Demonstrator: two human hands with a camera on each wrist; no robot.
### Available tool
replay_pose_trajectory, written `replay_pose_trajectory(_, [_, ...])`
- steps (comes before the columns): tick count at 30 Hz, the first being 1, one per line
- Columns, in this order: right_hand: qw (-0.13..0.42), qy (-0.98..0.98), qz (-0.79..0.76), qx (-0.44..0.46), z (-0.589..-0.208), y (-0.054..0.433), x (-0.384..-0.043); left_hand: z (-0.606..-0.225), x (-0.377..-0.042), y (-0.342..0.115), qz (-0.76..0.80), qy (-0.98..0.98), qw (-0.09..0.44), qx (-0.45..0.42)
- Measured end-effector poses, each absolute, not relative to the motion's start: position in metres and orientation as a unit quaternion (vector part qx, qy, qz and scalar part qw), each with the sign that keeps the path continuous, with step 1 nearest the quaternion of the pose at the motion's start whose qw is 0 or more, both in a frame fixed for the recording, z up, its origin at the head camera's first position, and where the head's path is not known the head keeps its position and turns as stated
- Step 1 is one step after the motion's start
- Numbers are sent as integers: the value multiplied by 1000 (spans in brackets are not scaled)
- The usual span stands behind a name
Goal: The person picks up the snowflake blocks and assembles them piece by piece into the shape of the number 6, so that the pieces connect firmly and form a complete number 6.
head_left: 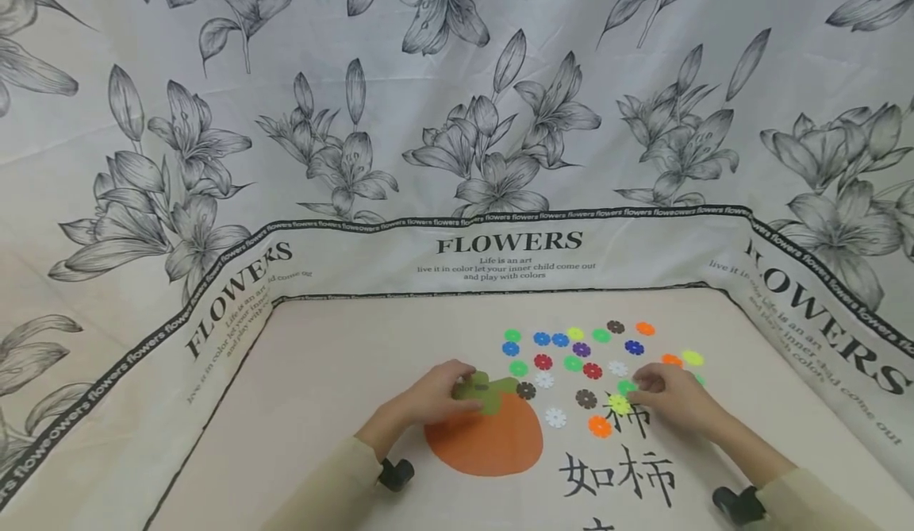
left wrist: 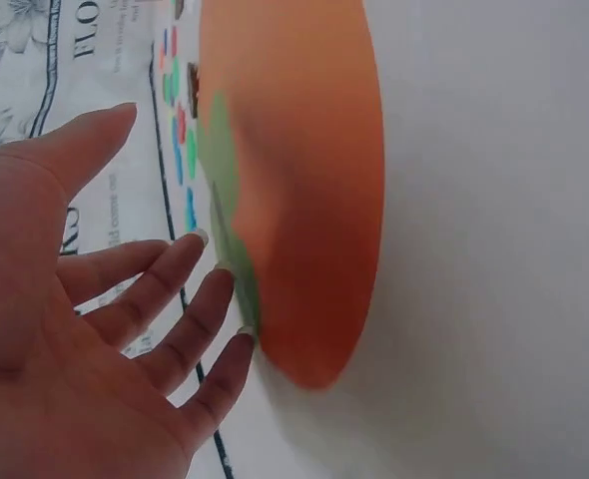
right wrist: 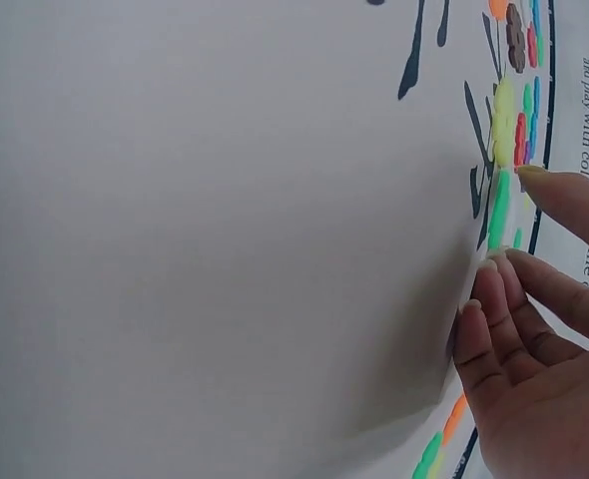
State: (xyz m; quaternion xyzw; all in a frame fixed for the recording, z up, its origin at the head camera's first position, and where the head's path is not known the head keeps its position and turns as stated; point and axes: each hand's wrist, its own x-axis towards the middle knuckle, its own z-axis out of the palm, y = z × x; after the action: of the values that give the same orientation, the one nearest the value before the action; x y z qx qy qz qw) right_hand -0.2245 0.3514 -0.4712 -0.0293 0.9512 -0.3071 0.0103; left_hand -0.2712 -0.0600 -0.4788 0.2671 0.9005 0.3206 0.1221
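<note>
In the head view my right hand (head_left: 664,388) is low over the cloth at the right of a scatter of plastic snowflake discs. Its thumb and index finger pinch a green snowflake disc (right wrist: 499,212) at opposite edges, the other fingers bent beside it. A yellow-green snowflake disc (head_left: 619,404) lies just in front of these fingertips. My left hand (head_left: 446,392) rests with spread, relaxed fingers over the green leaf (head_left: 493,392) of a printed persimmon (head_left: 485,440), holding nothing. Its fingertips (left wrist: 215,284) are at the leaf in the left wrist view.
More discs, among them a red one (head_left: 593,371), a dark brown one (head_left: 586,398), a purple one (head_left: 581,349) and an orange one (head_left: 600,426), lie on the pale cloth (head_left: 321,372). Black printed characters (head_left: 617,475) are nearer me. Floral curtains (head_left: 500,118) enclose the back and sides.
</note>
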Motion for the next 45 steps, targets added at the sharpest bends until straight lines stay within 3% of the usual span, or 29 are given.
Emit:
replay_pose_trajectory(16, [22, 951, -309, -1, -475, 349, -232, -489, -280, -14, 319, 906, 111, 255])
replay_pose_trajectory(29, [28, 946, -323, 0, -475, 353, -233, -493, -273, 24, 318, 929, 74, 172])
replay_pose_trajectory(45, [45, 945, -324, -11, -471, 353, -235, -493, -266, 36, 324, 940, 45, 94])
